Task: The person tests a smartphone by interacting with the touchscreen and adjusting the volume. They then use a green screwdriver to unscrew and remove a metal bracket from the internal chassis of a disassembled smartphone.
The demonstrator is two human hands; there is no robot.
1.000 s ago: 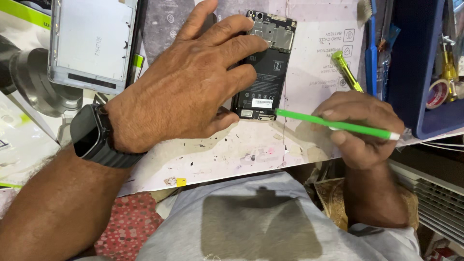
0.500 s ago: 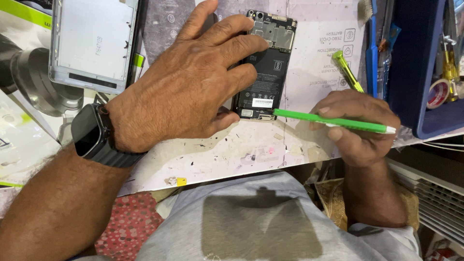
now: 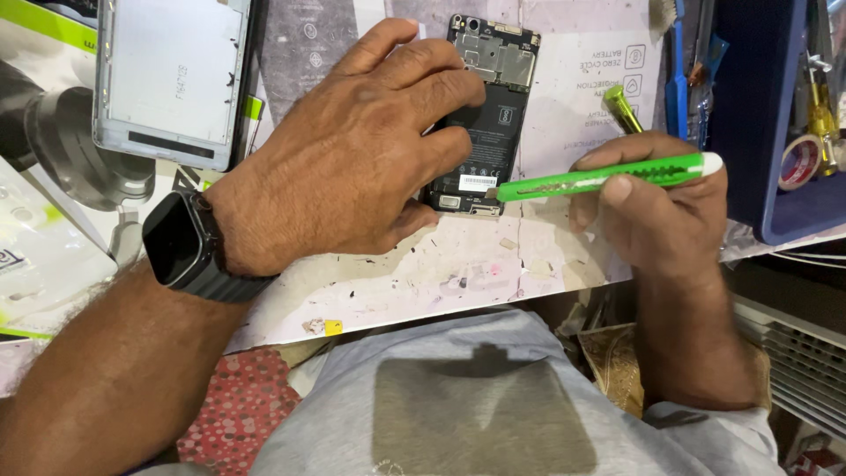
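An opened phone (image 3: 493,106) with its back off lies on the worn white work mat (image 3: 458,264), showing a black battery and circuit board. My left hand (image 3: 352,159), with a black smartwatch on the wrist, presses flat on the phone's left side and holds it down. My right hand (image 3: 656,207) grips a green utility knife (image 3: 599,176) held almost level, its tip at the phone's lower right corner.
A silver phone back cover (image 3: 167,79) lies at the top left beside a grey metal stand (image 3: 62,150). A yellow-green screwdriver (image 3: 626,110) rests on the mat. A blue tray (image 3: 767,115) with tools and a tape roll (image 3: 797,163) stands at the right.
The green knife has tilted up to nearly level, and my right hand has risen a little. My left hand stays on the phone.
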